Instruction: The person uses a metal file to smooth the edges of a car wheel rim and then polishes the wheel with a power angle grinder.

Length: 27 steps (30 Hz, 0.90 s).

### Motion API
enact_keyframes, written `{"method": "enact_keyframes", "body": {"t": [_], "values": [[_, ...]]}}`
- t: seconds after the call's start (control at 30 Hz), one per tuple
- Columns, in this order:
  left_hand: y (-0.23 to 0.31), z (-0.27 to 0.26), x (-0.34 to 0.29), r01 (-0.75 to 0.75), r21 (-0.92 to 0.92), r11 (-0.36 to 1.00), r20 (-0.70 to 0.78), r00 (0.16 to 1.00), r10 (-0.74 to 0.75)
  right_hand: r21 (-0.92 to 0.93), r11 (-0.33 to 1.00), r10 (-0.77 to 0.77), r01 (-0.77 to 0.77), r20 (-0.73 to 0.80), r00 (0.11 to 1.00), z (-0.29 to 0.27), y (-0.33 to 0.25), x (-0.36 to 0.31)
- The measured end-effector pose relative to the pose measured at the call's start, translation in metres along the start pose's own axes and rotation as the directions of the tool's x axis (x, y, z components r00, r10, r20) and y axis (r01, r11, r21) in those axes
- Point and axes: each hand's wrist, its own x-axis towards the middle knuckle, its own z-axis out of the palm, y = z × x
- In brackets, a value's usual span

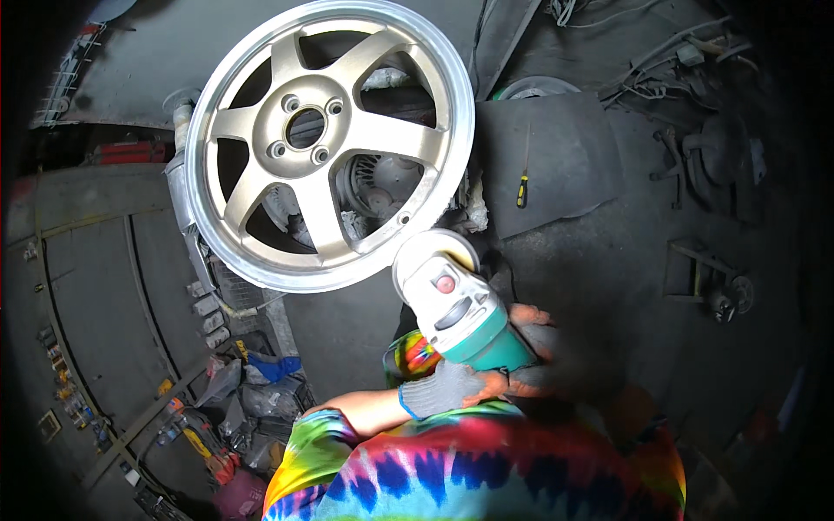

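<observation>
An angle grinder [469,326] with a pale head and a green body points up and left in front of me. Its round disc [466,247] overlaps the lower right edge of a car wheel rim [391,135]; whether they touch I cannot tell. My right hand [532,334], in an orange and grey glove, wraps the far side of the green body, partly in shadow. My left hand [447,389], in a grey glove with orange fingers, closes at the tool's rear end, against the right hand. The rim has gold spokes and a bright silver lip.
A screwdriver [523,187] with a yellow and black handle lies on a dark sheet [565,165] to the right of the rim. Plastic bags and tools [261,391] pile up at the lower left. Cables [660,78] and a metal frame [695,273] stand along the right side.
</observation>
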Motion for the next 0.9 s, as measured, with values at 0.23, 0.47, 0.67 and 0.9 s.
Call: {"method": "enact_keyframes", "body": {"t": [0.23, 0.47, 0.67, 0.9], "values": [[-0.004, 0.001, 0.002, -0.033, -0.021, 0.999, -0.017, 0.999, 0.033, 0.220, 0.960, 0.148, -0.174, 0.129, 0.981, -0.008, -0.001, 0.004], [0.040, -0.023, 0.067, 0.099, -0.281, 0.955, 0.136, 0.989, -0.063, 0.020, 0.986, -0.161, 0.163, -0.061, 0.985, -0.010, 0.022, 0.007], [0.050, -0.030, 0.106, 0.621, -0.090, 0.779, 0.617, 0.649, -0.446, 0.461, 0.860, 0.194, -0.221, 0.105, 0.975, 0.002, 0.010, -0.006], [0.015, -0.026, 0.030, 0.022, 0.016, 1.000, 0.156, 0.987, -0.024, 0.499, 0.853, 0.079, -0.151, 0.161, 0.984, 0.020, 0.020, 0.001]]}}
